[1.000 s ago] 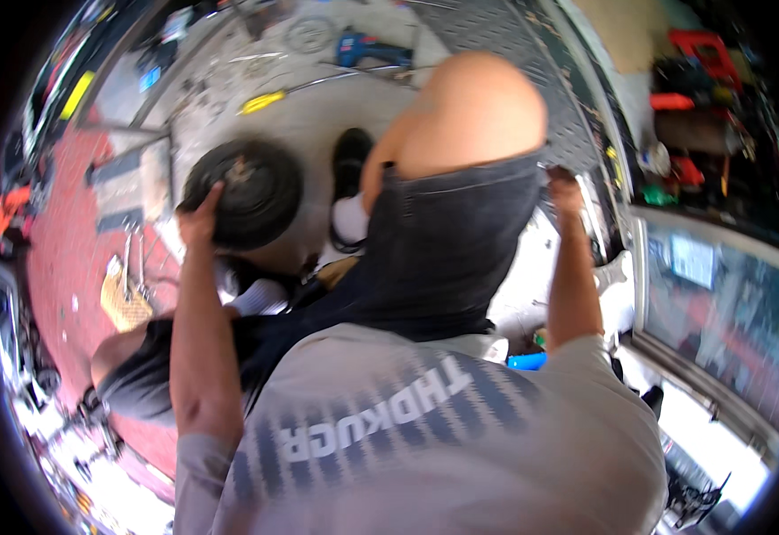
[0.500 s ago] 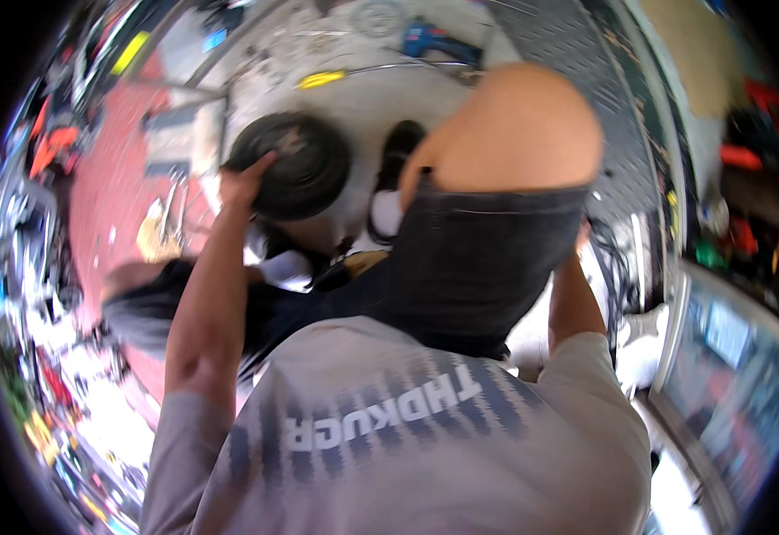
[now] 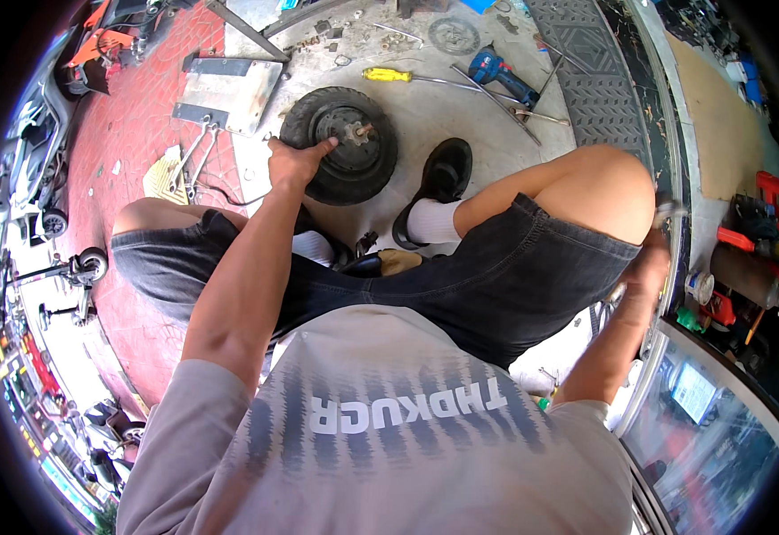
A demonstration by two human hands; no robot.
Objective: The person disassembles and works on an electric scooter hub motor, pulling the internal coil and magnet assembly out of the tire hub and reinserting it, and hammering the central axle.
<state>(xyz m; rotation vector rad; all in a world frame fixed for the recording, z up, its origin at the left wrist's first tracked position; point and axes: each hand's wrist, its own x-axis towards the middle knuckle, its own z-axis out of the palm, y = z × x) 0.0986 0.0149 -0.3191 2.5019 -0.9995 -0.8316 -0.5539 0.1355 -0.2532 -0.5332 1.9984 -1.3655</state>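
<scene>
Gripping the wheel (image 3: 354, 162) by its left edge, the left hand (image 3: 300, 166) sets its thumb on the face, seemingly to steady it. The wheel is in the upper middle of the frame, beside the shoe (image 3: 448, 169), probably for easy reach. At far right, the right hand (image 3: 648, 266) is blurred near the knee (image 3: 614, 183); what it holds, if anything, cannot be told. The screwdriver (image 3: 388, 75) and drill (image 3: 502, 77) lie beyond, perhaps kept handy.

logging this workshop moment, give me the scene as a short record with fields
left hand: gripping the rim of a black wheel, thumb on its face
right hand: blurred, beside the right knee; grip unclear
beyond wheel: yellow-handled screwdriver, blue power drill
left of wheel: two wrenches, flat metal plate
</scene>
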